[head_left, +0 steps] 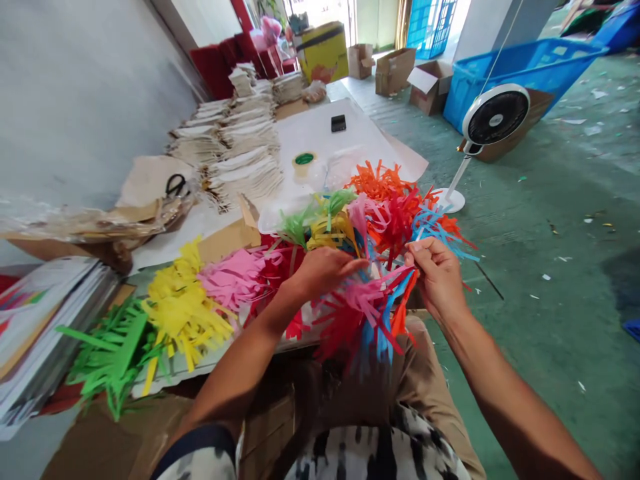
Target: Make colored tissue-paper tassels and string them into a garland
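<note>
A garland of paper tassels [370,303] in pink, red, blue and orange hangs in front of my lap, its lower strips blurred. My right hand [440,277] pinches its upper end between thumb and fingers, by the orange strips. To the left, my left hand [330,272] is closed with its fingertips pointing right, just above the pink strips; what lies between them is hidden. Beyond the hands are orange tassels [377,180], light blue tassels [435,223] and pale green tassels [297,223]. Pink tassels [235,277], yellow tassels [187,307] and green tassels [117,350] lie along the table's near edge.
Stacks of pale bundled sheets [245,150] line the wall side of the table. A tape roll [304,160], a small black device [339,123] and black-handled scissors [175,185] lie farther back. A white fan [495,120] stands at right, before a blue crate [515,63].
</note>
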The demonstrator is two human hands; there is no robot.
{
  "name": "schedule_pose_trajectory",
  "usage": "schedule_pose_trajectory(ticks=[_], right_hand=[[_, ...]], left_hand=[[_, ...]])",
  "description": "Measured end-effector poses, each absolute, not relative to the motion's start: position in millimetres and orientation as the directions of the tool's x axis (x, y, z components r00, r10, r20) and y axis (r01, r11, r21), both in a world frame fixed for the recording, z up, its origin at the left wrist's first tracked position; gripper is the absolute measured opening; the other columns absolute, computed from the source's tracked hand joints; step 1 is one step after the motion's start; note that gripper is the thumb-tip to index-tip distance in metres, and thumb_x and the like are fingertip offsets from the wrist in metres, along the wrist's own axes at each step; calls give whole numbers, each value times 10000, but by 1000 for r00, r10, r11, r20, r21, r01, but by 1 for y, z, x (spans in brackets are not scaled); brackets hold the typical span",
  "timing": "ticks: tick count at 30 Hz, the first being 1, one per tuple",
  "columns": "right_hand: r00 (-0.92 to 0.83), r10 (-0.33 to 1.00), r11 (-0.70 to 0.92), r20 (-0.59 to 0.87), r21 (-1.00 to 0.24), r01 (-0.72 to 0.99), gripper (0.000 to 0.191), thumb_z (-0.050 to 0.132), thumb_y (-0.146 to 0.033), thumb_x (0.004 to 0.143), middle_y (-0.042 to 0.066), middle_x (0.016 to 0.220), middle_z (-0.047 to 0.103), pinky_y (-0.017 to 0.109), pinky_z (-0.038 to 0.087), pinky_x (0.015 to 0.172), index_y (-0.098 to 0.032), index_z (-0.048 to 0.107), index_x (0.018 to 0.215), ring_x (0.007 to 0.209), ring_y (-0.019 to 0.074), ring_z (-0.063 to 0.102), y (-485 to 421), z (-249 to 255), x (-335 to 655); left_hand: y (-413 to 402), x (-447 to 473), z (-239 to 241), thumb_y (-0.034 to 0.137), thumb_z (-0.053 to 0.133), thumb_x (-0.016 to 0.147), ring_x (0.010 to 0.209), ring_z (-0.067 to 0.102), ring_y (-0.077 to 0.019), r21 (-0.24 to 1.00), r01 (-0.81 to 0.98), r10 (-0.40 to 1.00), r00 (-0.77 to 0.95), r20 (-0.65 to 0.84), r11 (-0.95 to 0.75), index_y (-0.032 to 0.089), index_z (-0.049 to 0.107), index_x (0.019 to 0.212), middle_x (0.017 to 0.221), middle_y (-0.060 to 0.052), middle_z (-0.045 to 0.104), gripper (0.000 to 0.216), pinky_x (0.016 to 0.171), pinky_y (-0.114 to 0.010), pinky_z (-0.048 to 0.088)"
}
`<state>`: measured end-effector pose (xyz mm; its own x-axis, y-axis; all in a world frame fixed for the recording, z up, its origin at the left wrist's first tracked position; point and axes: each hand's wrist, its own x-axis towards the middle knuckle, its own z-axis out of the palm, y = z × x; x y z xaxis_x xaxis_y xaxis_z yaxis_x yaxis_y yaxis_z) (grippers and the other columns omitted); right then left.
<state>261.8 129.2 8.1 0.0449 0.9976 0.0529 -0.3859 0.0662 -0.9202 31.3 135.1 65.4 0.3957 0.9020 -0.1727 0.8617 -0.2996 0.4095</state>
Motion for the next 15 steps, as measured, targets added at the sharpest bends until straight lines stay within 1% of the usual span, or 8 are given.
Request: schedule_pose_trajectory(ticks=[2,3,4,6,8,11,13,15], right_hand=[[37,997,71,62,-933,-352,271,822,-468,868,-38,651,626,253,325,495,-238,683,835,519,106,448,128,2,257],[34,997,78,70,-940,-332,272,810,-471,881,-37,657,628,257,328,504,-239,677,833,526,109,451,128,0,255],[32,996,86,80,-947,-310,276,802,-475,890,-37,662,630,261,329,514,-240,670,830,534,113,453,127,-1,253],[26,994,109,106,-959,-260,282,783,-485,910,-37,670,629,271,327,533,-243,663,832,548,119,443,125,-1,251],[11,991,134,135,-970,-202,289,761,-495,933,-32,685,637,282,321,548,-243,663,832,558,122,423,124,1,251],[-36,985,163,168,-980,-116,300,747,-516,941,-20,713,655,292,328,571,-242,681,841,580,130,413,124,5,251],[-62,981,178,183,-981,-75,314,759,-543,922,-13,723,655,297,355,592,-247,693,843,612,143,446,127,6,248],[-72,978,192,196,-980,-56,335,768,-577,897,-2,742,658,305,396,618,-255,698,838,667,165,511,129,7,245]], left_hand=[[146,36,60,351,524,1058,899,647,-223,232,872,898,440,21,-432,186,750,897,922,-89,686,322,666,-288,409],[152,39,56,239,548,1034,982,652,-237,144,856,868,491,72,-496,190,757,959,1011,-104,696,228,688,-291,431],[158,43,53,157,560,1005,1022,654,-243,86,832,836,543,83,-548,186,759,972,1060,-114,696,203,696,-291,448],[167,48,46,79,570,967,1017,664,-232,79,796,800,597,62,-600,171,755,917,1088,-119,694,212,692,-282,471],[174,47,42,78,586,960,996,679,-207,124,778,788,612,74,-616,171,752,879,1108,-107,702,207,701,-266,491],[183,37,44,149,591,994,993,706,-165,188,742,765,630,133,-644,207,771,939,1131,-68,735,197,772,-247,521],[190,28,50,239,593,1019,934,722,-142,354,691,774,594,220,-630,218,779,982,1085,-51,764,191,791,-243,537],[197,20,58,340,634,1000,777,710,-126,635,553,832,470,296,-539,205,776,989,951,-44,771,197,710,-243,547]])
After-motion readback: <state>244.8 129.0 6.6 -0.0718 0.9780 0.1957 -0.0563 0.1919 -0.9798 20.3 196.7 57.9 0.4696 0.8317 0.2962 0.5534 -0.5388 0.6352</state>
